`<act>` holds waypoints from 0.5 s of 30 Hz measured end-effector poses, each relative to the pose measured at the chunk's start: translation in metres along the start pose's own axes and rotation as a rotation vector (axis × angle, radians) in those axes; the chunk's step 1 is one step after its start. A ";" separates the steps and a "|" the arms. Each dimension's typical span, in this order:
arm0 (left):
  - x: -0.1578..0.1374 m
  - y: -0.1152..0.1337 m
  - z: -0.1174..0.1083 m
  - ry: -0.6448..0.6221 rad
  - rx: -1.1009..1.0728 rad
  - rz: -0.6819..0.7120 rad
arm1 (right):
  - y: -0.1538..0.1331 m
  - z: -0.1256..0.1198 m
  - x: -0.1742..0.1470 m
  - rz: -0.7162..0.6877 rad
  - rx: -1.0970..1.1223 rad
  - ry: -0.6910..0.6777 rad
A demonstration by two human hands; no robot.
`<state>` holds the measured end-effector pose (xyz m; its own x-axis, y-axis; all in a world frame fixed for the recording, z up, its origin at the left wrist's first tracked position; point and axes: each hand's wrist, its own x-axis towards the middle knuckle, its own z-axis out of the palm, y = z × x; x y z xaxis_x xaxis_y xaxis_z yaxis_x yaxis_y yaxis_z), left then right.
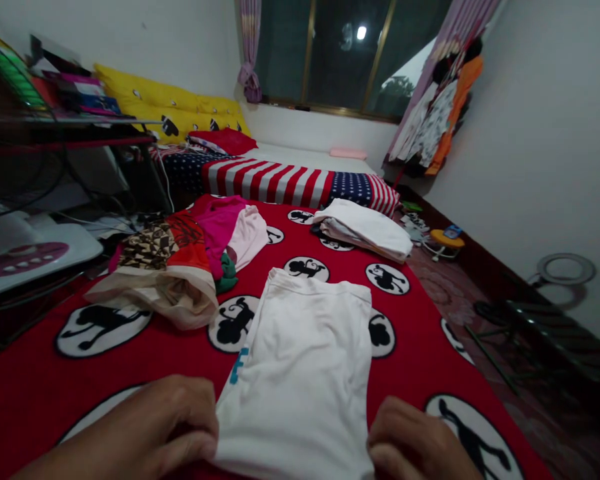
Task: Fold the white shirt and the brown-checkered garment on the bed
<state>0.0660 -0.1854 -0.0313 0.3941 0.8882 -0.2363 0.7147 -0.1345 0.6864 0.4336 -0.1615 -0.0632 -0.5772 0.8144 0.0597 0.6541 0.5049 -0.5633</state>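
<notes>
A white garment (305, 360), folded lengthwise into a rough rectangle, lies flat on the red blanket (405, 360) with black animal figures in white circles. Blue-green lettering shows along its left edge. My left hand (173, 423) is closed on the near left corner of the cloth, fingers pinched. At the near right corner my right hand (415, 440) pinches the other edge. The garment's near end runs down to the bottom of the view. Beyond it to the right rests a stack of folded white clothes (363, 227).
To the left is a loose heap of colourful clothes (180, 253). A desk with wires (80, 130) and a white appliance (35, 253) stand at far left. Behind is a bed with a striped cover (275, 180). A yellow stool (447, 240) and dark bench (565, 327) are on the right.
</notes>
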 end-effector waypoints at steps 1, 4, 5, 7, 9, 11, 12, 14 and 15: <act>0.007 0.005 -0.004 0.001 0.039 0.010 | 0.004 -0.009 0.004 0.130 0.051 0.026; 0.046 0.018 -0.012 0.162 0.105 0.023 | 0.020 -0.025 0.021 0.368 0.202 0.142; 0.062 0.019 -0.012 0.253 0.097 0.010 | 0.027 -0.025 0.028 0.407 0.270 0.161; 0.098 0.018 -0.013 0.434 0.055 -0.031 | 0.039 -0.019 0.043 0.481 0.434 0.199; 0.131 0.012 -0.014 0.586 0.039 -0.025 | 0.049 -0.011 0.056 0.539 0.624 0.294; 0.158 0.004 -0.016 0.623 0.048 -0.058 | 0.056 -0.006 0.069 0.577 0.805 0.407; 0.168 0.000 -0.018 0.619 0.057 -0.081 | 0.058 -0.005 0.075 0.590 0.878 0.456; 0.182 -0.005 -0.019 0.598 0.043 -0.093 | 0.060 -0.007 0.087 0.613 0.962 0.530; 0.186 -0.006 -0.019 0.594 -0.003 -0.069 | 0.061 -0.010 0.093 0.616 0.972 0.549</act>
<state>0.1241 -0.0105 -0.0659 -0.0444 0.9886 0.1436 0.7253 -0.0669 0.6851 0.4248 -0.0524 -0.0841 0.1222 0.9668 -0.2246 -0.0195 -0.2239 -0.9744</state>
